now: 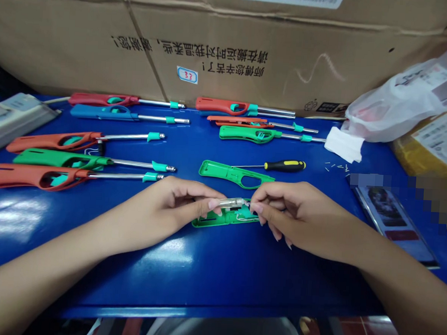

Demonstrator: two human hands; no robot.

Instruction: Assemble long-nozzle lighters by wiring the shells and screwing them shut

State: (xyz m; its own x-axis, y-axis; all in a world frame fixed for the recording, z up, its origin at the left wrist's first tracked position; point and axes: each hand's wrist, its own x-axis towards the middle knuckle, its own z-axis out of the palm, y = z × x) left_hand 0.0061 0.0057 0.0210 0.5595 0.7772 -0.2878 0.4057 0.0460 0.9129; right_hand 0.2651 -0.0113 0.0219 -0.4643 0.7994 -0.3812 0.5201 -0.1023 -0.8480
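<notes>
Between thumb and fingers, my left hand [186, 201] pinches a clear lighter fuel tank [231, 203] level above the table. At the tank's right tip, the closed fingers of my right hand [287, 208] pinch something small that I cannot make out. Below both hands lies an opened green lighter half-shell [209, 220] with a teal part and thin white wires inside; my right hand covers its right end. The other green half-shell [221, 171], with its trigger opening, rests just beyond. A screwdriver [285, 166] with a black and yellow handle lies behind it, its shaft reaching the half-shell.
Stick lighters lie in two groups, including an orange one [39, 177] at left and a green one [251, 134] at back. Small screws [336, 167], a phone [396, 221] and a white plastic bag [391, 106] are at right. A large cardboard box [215, 37] stands behind.
</notes>
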